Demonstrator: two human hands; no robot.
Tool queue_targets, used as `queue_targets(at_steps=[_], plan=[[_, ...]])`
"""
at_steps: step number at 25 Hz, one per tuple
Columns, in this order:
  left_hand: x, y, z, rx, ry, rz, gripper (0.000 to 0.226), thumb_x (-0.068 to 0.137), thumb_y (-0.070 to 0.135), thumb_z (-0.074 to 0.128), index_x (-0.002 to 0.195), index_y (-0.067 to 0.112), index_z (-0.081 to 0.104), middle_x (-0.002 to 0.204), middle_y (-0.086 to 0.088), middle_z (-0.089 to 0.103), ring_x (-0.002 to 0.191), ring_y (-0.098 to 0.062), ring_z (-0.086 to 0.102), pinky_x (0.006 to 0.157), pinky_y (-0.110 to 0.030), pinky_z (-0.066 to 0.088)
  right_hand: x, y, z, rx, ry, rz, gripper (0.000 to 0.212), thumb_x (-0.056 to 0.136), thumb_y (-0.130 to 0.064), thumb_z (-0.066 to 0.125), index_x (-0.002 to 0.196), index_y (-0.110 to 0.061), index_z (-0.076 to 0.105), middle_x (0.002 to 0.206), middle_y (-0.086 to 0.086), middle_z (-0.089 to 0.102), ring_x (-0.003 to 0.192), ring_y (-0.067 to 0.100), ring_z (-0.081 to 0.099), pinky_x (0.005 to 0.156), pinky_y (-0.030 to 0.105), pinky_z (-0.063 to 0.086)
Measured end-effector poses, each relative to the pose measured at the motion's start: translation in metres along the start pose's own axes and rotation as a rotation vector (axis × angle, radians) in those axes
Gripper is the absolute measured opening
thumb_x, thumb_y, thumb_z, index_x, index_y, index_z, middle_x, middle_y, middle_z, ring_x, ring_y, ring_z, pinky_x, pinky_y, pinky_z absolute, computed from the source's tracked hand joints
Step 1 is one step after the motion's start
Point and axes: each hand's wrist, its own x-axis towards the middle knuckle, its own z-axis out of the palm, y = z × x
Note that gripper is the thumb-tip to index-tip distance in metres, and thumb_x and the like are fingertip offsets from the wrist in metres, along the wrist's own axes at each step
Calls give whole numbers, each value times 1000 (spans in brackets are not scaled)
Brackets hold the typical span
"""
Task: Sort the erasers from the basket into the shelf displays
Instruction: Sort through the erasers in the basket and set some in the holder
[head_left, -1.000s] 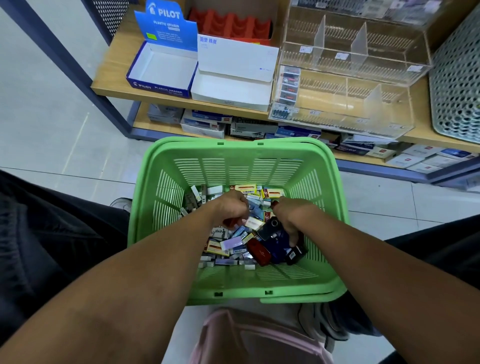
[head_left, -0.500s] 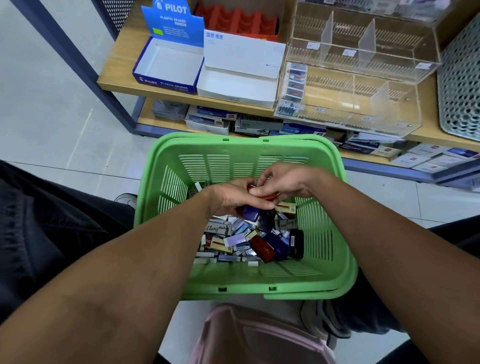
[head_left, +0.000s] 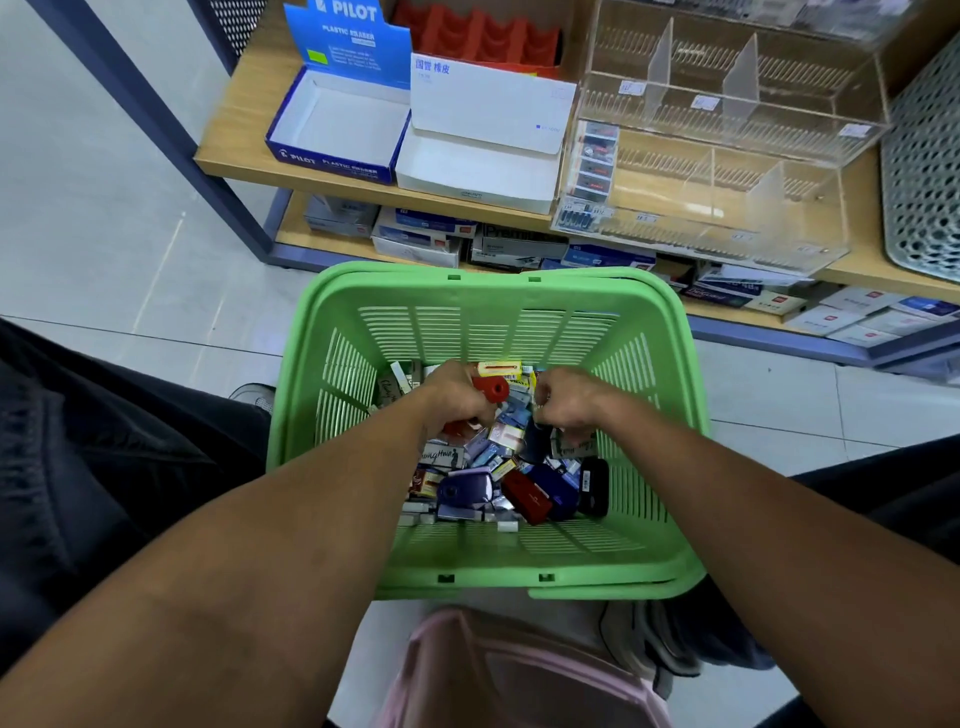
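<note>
Both hands are down inside the green basket (head_left: 311, 415), which sits on the floor in front of the shelf (head_left: 244, 130). The left hand (head_left: 454, 400) is curled around a red eraser (head_left: 491, 388), whose rounded end pokes out past the knuckles toward the basket's far wall. The right hand (head_left: 563, 405) is just beside it, fingers curled downward into the pile; something small seems pinched there, but I cannot tell what, or whether it holds anything at all.

The loose erasers (head_left: 498, 467) lie heaped on the basket floor, directly beneath and nearer than both hands: a dark red one (head_left: 524, 496), a blue one (head_left: 558, 491), a black one (head_left: 592, 486) and a purple one (head_left: 462, 488) lie among many small boxed ones.

On the shelf beyond the basket stand an open blue Pilot box (head_left: 337, 124), an open white box (head_left: 483, 150) touching its right side, and a clear acrylic display (head_left: 727, 156) with dividers, a few erasers stacked in its leftmost compartment.
</note>
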Motion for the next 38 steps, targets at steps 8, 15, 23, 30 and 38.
queue_targets(at_steps=[8, 15, 23, 30, 38], plan=[[-5, -5, -14, -130, -55, -62, 35, 79, 3, 80, 108, 10, 61, 103, -17, 74, 91, -31, 74, 84, -53, 59, 3, -6, 23, 222, -36, 10, 50, 74, -25, 84, 112, -6, 58, 108, 11, 65, 98, 30, 70, 88, 43, 58], [-16, -6, -32, -128, -231, -113, 35, 86, 10, 76, 113, 1, 56, 102, -24, 74, 90, -30, 73, 84, -46, 60, -7, -25, 5, 736, -214, -103, 54, 77, 22, 66, 120, -5, 49, 111, 19, 68, 100, 29, 70, 83, 32, 60], [-18, -23, -52, -180, 121, -64, 40, 76, 3, 82, 106, -2, 56, 94, -26, 72, 81, -36, 75, 77, -51, 61, -10, -44, 76, -574, -196, -436, 60, 71, -39, 85, 119, -18, 57, 116, 1, 53, 101, 24, 57, 71, 36, 51], [-26, -21, -56, -383, -49, -142, 41, 85, 5, 74, 120, -2, 55, 107, -23, 70, 95, -35, 73, 90, -45, 58, -3, -23, 27, 467, -156, -77, 24, 83, -2, 74, 106, 1, 64, 97, 17, 72, 87, 31, 74, 80, 40, 61], [-18, -13, -45, -610, -166, -119, 40, 86, 7, 73, 121, 2, 55, 113, -20, 71, 105, -35, 69, 90, -54, 57, -15, -27, 20, 833, -173, -92, 23, 85, 9, 66, 104, -2, 69, 100, 20, 72, 85, 24, 74, 80, 32, 60]])
